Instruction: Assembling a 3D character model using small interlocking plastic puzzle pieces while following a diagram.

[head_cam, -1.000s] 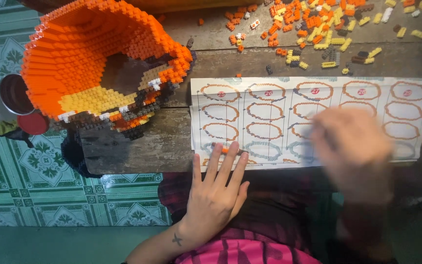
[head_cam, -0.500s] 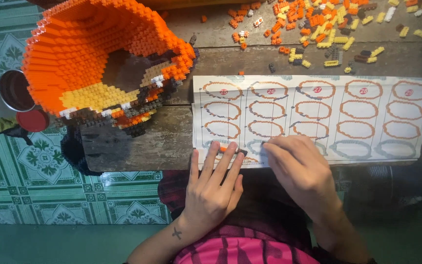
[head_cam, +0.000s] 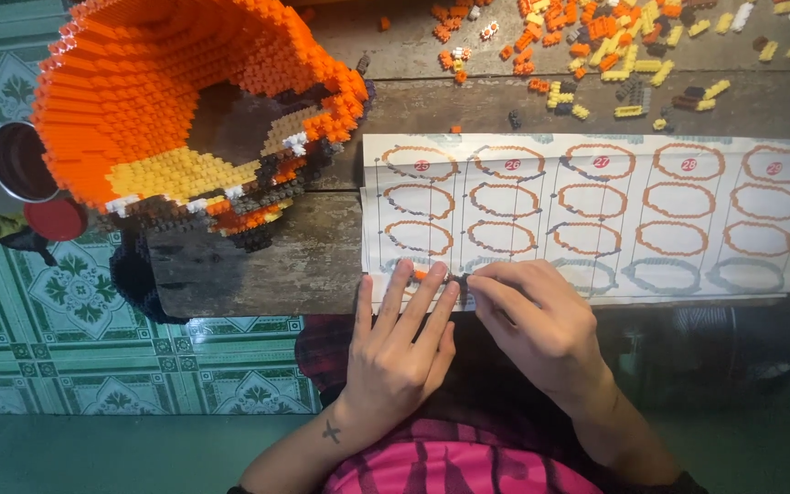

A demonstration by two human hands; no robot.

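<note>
My left hand [head_cam: 400, 343] rests flat, fingers spread, on the near left corner of a white instruction sheet [head_cam: 596, 215] printed with rows of orange and grey rings. My right hand [head_cam: 537, 320] is beside it, fingertips pinched on a small dark brick piece [head_cam: 457, 279] pressed against my left fingertips at the sheet's bottom edge. A tiny orange brick [head_cam: 420, 273] shows between my left fingers. To the left stands a large orange brick-built model [head_cam: 166, 110], hollow like a bowl, with yellow, white and dark parts inside.
A heap of loose orange, yellow and dark bricks [head_cam: 614, 46] lies at the far side of the wooden table [head_cam: 276, 247]. A dark round tin [head_cam: 20, 160] and a red lid [head_cam: 55, 220] sit at the left. Green patterned floor tiles [head_cam: 48, 302] show below.
My right hand came from the sheet's right side toward the left, down to its bottom edge, and now meets my left fingertips with a small piece. My left hand stayed in place.
</note>
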